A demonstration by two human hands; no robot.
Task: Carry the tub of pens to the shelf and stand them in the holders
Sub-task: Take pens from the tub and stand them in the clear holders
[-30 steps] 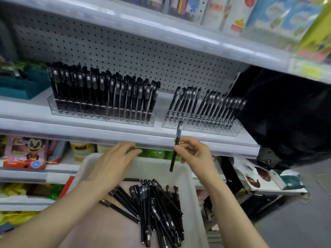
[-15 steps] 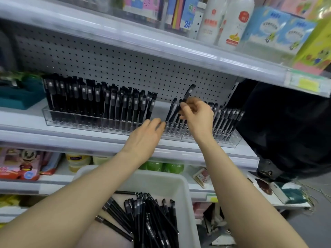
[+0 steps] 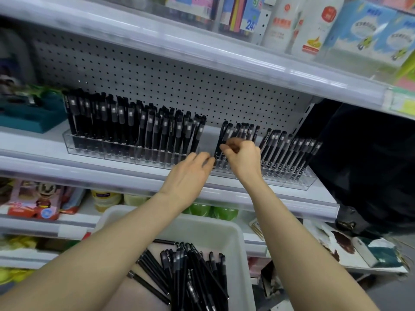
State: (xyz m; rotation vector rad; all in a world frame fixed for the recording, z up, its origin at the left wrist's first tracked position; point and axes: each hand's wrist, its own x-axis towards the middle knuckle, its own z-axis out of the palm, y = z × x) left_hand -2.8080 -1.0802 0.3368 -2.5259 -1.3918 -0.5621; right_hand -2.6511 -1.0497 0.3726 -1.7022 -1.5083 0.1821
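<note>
On the middle shelf (image 3: 89, 169), seen from my head camera, both of my bare forearms reach up and forward from the bottom of the view. My right hand (image 3: 242, 158) is raised at the left end of the right holder (image 3: 298, 184), wrist bent, back of the hand toward me. Its fingers (image 3: 229, 145) are curled and pinch a black pen (image 3: 222, 133), which stands tilted with its cap leaning right, its lower end down among the holder's slots. My left hand (image 3: 190, 173) lies palm down just beside it, fingers straight and relaxed, gripping nothing. Its fingertips reach the gap between the two holders; whether they touch the plastic I cannot tell.

Both holders are long, low trays of clear hard plastic. The left holder (image 3: 101, 149) is packed with slim black pens bearing pale grey labels (the near ones blur together). The right holder carries a looser row of standing pens (image 3: 280, 144), all slanting right. Behind them is a grey metal pegboard (image 3: 157, 75) dotted with small round holes.

Below my arms sits the tub (image 3: 224, 227), white, smooth, with rounded corners. A loose heap of black pens (image 3: 193, 277) lies in it.
</note>
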